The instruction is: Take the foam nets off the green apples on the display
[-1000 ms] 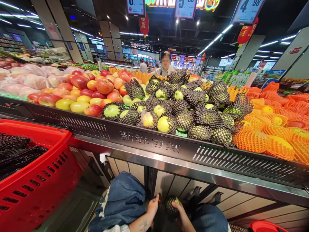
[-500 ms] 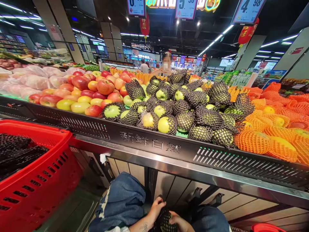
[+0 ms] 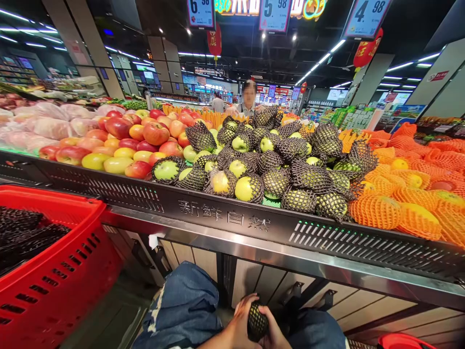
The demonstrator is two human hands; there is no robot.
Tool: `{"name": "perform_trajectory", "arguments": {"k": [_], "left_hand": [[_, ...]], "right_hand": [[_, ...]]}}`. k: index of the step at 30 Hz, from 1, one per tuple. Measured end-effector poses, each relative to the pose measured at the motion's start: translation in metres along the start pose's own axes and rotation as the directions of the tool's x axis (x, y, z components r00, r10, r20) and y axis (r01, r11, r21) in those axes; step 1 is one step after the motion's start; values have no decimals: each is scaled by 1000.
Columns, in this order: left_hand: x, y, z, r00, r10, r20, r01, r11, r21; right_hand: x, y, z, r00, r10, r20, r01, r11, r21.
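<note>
Low between my knees, a green apple in a black foam net [image 3: 257, 322] is held in both hands. My left hand [image 3: 242, 317] wraps its left side, with the fingers over the top. My right hand [image 3: 272, 332] grips it from the right, its thumb along the net. Yellow-green skin shows faintly through the mesh; the hands cover much of the fruit. Ahead and above, a pile of green apples in black foam nets [image 3: 276, 182] lies in the black display tray [image 3: 225, 213].
Red-yellow apples [image 3: 152, 132] lie left of the pile, orange-netted fruit [image 3: 378, 212] right. A red basket [image 3: 72, 252] with black nets [image 3: 32, 237] stands at left; a red container [image 3: 403, 341] shows lower right. A steel edge [image 3: 240, 240] runs above my knees. A person [image 3: 249, 99] stands behind the display.
Both hands have shifted slightly upward with the netted apple, and the left hand now wraps closer around it. The person behind the display has lowered their arms.
</note>
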State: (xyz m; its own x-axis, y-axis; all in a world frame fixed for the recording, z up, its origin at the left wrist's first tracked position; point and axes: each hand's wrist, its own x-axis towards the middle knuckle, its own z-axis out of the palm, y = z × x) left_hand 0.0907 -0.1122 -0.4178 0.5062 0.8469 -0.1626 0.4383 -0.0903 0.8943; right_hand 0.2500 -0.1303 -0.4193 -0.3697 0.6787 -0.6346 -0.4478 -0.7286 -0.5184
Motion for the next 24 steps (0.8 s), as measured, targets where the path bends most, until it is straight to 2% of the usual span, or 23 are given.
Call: {"name": "perform_trajectory", "arguments": {"k": [3,7,11,14,17,18,19,20,21,22,24], "left_hand": [[-1,6,-2,998,-67,-13,68,995,74],[-2,14,-5,995,-71,-69,77,993,89],[-1,19,-6,992,-69,-108,78,994,77],[-2,21,-7,978,-18,-206,31,998,60],[-7,32,-20,936,148,-321,-138,989,51],[-10,41,-29,903,240,-357,-232,971,65],[-12,53,-42,851,346,-394,-337,937,96],[-15,69,-57,777,444,-445,-432,892,136],[-17,88,-76,672,536,-511,-516,834,195],[-19,110,-96,544,612,-574,-576,770,276],[-19,157,-139,312,642,-700,-532,729,431]], "right_hand": [[0,-1,2,999,28,20,-29,999,21],[-1,-4,4,993,97,63,-98,995,20],[-1,-6,10,993,70,99,-75,996,49],[4,-8,12,998,50,46,-52,998,34],[13,-11,4,999,24,-39,-24,1000,-9],[16,-12,-1,997,14,-74,-15,1000,-25],[20,-13,-5,993,7,-117,-12,999,-42],[22,-14,-10,986,6,-164,-17,998,-62],[24,-15,-13,978,2,-207,-19,996,-84],[25,-15,-15,971,-12,-238,-14,994,-108],[24,-15,-16,970,-58,-238,21,988,-155]]}}
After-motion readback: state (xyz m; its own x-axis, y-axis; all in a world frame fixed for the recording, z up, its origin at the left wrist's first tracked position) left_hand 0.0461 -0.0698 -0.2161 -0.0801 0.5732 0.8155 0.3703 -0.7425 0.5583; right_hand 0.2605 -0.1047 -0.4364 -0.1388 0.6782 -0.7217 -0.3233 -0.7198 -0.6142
